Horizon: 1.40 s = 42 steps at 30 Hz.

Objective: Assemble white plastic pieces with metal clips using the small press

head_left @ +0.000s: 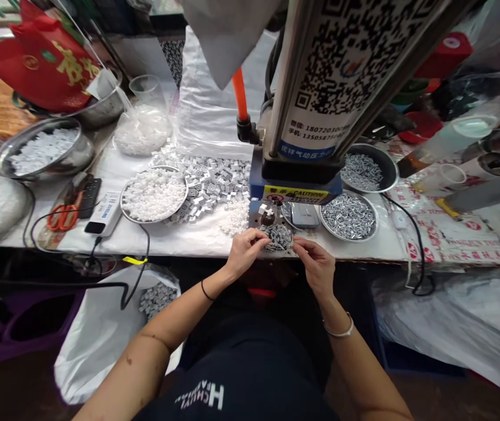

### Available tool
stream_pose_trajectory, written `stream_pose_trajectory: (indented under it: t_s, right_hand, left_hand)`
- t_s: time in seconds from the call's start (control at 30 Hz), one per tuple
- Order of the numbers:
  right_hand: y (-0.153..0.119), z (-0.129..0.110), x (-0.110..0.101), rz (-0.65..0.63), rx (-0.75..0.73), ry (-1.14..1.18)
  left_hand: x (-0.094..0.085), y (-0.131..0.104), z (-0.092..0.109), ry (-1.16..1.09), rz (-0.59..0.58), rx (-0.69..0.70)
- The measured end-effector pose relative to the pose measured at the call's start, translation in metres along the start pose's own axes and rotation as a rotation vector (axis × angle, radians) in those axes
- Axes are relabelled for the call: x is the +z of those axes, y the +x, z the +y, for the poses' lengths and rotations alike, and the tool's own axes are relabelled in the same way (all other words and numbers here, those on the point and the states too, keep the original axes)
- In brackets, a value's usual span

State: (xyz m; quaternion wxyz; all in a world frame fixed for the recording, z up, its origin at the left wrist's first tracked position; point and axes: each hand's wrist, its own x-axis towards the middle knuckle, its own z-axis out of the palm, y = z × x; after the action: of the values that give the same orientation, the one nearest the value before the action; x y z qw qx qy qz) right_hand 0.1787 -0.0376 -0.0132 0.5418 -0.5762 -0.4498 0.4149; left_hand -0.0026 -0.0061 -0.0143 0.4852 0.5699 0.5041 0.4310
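So the tabletop had a white cover on it, and a big press stood over its front edge, a bit right of the middle. A dish of white bits sat left of the press by that front edge, grey blocks were heaped behind and right of it, and a dish of metal pins was over to the right. The left hand came in from the front edge with thumb and fingertips pinched together, and the right hand had its fingertips drawn together too. Couldn't tell if either had a tiny part in there, tbh. The metal pile lay right between them at the front edge, under the press: to the right of the left fingertips, to the left of the right ones. Left looked a touch nearer, basically at its side. Pile ran slightly wider side to side, with no one direction to the pieces, all shiny grey, small and jumbled. A white cross piece sat just behind it.
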Motion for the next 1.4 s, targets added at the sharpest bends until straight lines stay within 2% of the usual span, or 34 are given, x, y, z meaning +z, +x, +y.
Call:
stream_pose_trajectory:
  t_s: [0.1, 0.2, 0.43, 0.63, 0.73, 0.8, 0.87, 0.93, 1.0, 1.1, 1.17, 1.23, 1.4]
  right_hand:
    - [-0.002, -0.008, 0.019, -0.037, -0.099, -0.047]
    - [-0.001, -0.014, 0.033, -0.095, -0.191, -0.159]
    - [0.005, -0.018, 0.036, -0.118, -0.306, -0.333]
    - [0.012, -0.021, 0.037, -0.192, -0.450, -0.440]
    - [0.016, -0.021, 0.038, -0.233, -0.554, -0.500]
    - [0.018, -0.020, 0.038, -0.233, -0.557, -0.511]
    - [0.017, -0.019, 0.037, -0.204, -0.478, -0.489]
    - [0.014, -0.018, 0.036, -0.185, -0.350, -0.435]
    - [0.009, -0.017, 0.035, -0.185, -0.236, -0.376]
    - [0.003, -0.013, 0.033, -0.174, -0.102, -0.289]
    - [0.001, -0.011, 0.033, -0.158, -0.028, -0.202]
    - [0.001, -0.009, 0.032, -0.145, 0.016, -0.119]
    - [0.001, -0.007, 0.032, -0.162, 0.024, -0.087]
  left_hand:
    - [0.000, 0.000, 0.005, -0.455, -0.035, -0.322]
    - [0.002, 0.000, 0.011, -0.768, -0.072, -0.518]
    - [0.000, 0.000, 0.015, -0.949, 0.028, -0.635]
    - [0.003, -0.003, 0.017, -0.952, 0.040, -0.612]
    - [-0.002, -0.001, 0.014, -0.829, -0.067, -0.555]
    - [-0.014, 0.011, 0.008, -0.636, -0.103, -0.444]
    - [-0.033, 0.034, -0.002, -0.327, 0.017, -0.235]
    - [-0.053, 0.063, -0.016, 0.103, 0.245, 0.006]
    - [-0.070, 0.089, -0.032, 0.505, 0.340, 0.074]
    - [-0.080, 0.112, -0.050, 0.863, 0.322, 0.068]
    - [-0.079, 0.116, -0.057, 0.953, 0.312, 0.073]
    - [-0.078, 0.114, -0.060, 0.951, 0.298, 0.094]
    - [-0.085, 0.107, -0.058, 0.658, 0.264, 0.157]
